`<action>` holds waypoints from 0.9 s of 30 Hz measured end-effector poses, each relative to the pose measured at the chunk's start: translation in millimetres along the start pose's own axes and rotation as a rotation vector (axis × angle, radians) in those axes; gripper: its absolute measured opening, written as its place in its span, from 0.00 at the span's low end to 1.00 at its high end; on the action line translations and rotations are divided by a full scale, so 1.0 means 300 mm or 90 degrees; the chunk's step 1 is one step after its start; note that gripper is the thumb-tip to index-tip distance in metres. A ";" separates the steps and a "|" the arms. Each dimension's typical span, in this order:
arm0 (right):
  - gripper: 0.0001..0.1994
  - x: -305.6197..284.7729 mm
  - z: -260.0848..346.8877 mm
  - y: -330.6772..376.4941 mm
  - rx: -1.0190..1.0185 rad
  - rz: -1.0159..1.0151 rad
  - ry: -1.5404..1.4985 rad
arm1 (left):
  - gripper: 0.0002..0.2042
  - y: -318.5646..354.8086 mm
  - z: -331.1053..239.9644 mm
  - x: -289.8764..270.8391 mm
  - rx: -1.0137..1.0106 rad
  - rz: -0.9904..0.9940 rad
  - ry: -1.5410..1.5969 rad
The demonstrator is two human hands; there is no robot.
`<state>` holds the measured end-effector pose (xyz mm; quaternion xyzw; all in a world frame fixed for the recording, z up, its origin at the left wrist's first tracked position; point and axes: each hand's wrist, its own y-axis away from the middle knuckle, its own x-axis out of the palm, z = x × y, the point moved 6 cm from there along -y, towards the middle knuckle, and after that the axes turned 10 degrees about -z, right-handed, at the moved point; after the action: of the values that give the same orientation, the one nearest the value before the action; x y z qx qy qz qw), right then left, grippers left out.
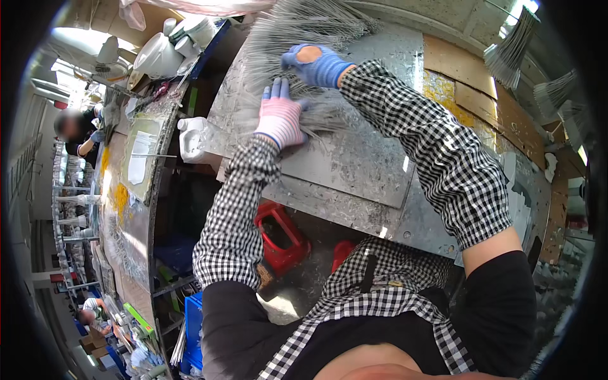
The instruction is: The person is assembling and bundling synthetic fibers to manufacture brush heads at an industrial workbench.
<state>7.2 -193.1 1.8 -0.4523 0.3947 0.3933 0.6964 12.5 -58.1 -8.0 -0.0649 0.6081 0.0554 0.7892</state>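
Observation:
A large heap of thin grey wire-like strands (301,28) fans out across the far part of the metal-topped table (354,174). My left hand (280,119), in a pink-and-white striped glove with blue fingertips, lies flat with its fingers stretched out. Beneath and beside it spreads a smaller bunch of the same strands (326,119). Just beyond, my right hand (318,65) wears a blue glove with a bare patch over the back. Its fingers are curled in at the heap's near side, and whatever they pinch is hidden. The strands around both hands look blurred.
A white plastic jug (192,139) stands at the table's left edge. Below the near edge is a red stool (282,244). Strand bundles (514,49) hang at the upper right. Leftward runs another bench (130,231), with a person (77,133) beyond and white buckets (156,57) farther back.

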 end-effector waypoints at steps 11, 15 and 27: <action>0.12 0.116 -0.021 0.057 -0.164 -0.079 0.047 | 0.22 0.229 -0.133 0.121 0.042 -0.048 0.106; 0.15 0.131 -0.022 0.091 -0.103 -0.073 0.093 | 0.32 0.391 -0.173 0.111 0.053 -0.028 0.135; 0.17 0.188 0.091 0.345 -0.301 0.133 0.082 | 0.52 0.315 -0.044 0.114 -0.049 0.010 0.181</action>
<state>-59.7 -127.6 -74.8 -0.5836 0.3799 0.5147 0.5002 -7.2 33.2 -47.6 -0.0975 0.7119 0.0747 0.6915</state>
